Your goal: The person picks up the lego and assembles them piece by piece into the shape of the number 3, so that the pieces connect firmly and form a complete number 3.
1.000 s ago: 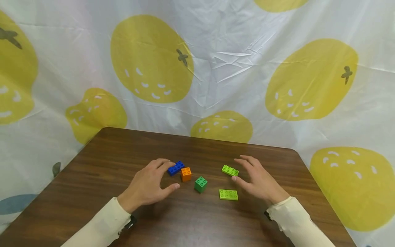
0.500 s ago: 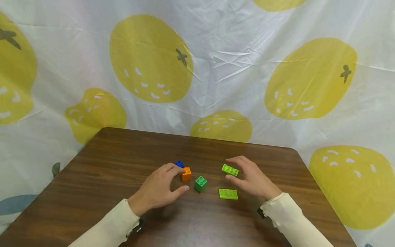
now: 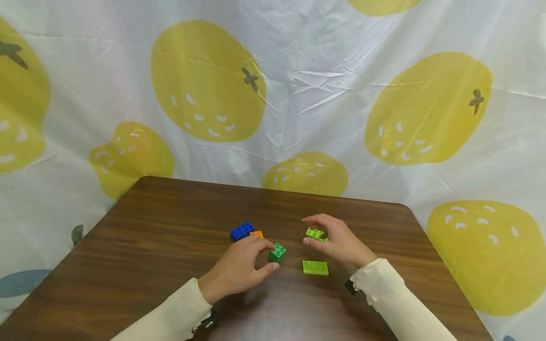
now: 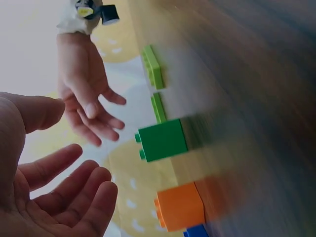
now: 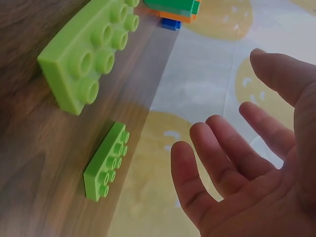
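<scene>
My left hand (image 3: 241,267) hovers with thumb and fingers apart around the near side of a green building brick (image 3: 277,254); in the left wrist view a gap shows between the fingers and that green brick (image 4: 163,140). Behind the left hand, an orange brick (image 3: 258,234) is mostly covered, beside a blue brick (image 3: 242,230). Over a flat lime-green brick (image 3: 314,233) is my right hand (image 3: 339,241), thumb and fingers spread and nothing between them. A second flat lime brick (image 3: 315,268) lies nearer, below the right hand; the right wrist view shows it large (image 5: 84,54).
All the bricks lie studs up on a brown wooden table (image 3: 187,203). A white curtain (image 3: 315,94) printed with yellow fruit hangs right behind the table's far edge. Both forearms wear cream sleeves (image 3: 166,312) with dark devices at the wrists.
My left hand has moved right, from beside the blue brick past the orange one to the green brick. The right hand has shifted left over the far lime brick. The bricks have stayed put.
</scene>
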Motion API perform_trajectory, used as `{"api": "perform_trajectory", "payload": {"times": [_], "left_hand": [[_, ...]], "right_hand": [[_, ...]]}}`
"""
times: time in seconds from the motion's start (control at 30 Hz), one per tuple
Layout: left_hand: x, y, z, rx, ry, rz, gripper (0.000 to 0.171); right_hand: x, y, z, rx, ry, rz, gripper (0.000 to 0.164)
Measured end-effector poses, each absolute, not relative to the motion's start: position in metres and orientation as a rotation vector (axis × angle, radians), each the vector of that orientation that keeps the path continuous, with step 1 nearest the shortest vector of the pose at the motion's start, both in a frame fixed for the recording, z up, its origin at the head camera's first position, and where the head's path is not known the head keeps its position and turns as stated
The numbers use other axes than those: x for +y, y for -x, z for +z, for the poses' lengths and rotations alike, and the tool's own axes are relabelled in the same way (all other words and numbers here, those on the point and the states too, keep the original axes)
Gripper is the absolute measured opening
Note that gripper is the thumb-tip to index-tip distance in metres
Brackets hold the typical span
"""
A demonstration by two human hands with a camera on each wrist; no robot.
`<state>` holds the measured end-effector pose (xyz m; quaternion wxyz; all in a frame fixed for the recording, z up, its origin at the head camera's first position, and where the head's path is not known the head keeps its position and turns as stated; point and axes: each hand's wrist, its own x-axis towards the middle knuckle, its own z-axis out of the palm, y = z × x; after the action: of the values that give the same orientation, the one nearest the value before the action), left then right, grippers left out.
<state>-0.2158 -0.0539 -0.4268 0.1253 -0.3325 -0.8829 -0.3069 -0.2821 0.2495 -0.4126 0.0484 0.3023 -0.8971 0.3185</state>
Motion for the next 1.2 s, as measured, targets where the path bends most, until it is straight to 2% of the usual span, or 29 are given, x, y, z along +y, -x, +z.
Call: {"api": "perform_trajectory", "payload": {"times": [0.7,1.2], "left_hand": [[-0.006,0.225,-0.432,-2.653,1.082,-1.099,0.032],[0.019,0.224,-0.448,-2.818,1.116,-0.978,0.049]], "right_hand": [[0.225,0.304,-0.423,-2.796,-1.109,1.176,0.045],[0.211,0.312,-0.427,-2.893,-1.139,1.151,0.043]]}}
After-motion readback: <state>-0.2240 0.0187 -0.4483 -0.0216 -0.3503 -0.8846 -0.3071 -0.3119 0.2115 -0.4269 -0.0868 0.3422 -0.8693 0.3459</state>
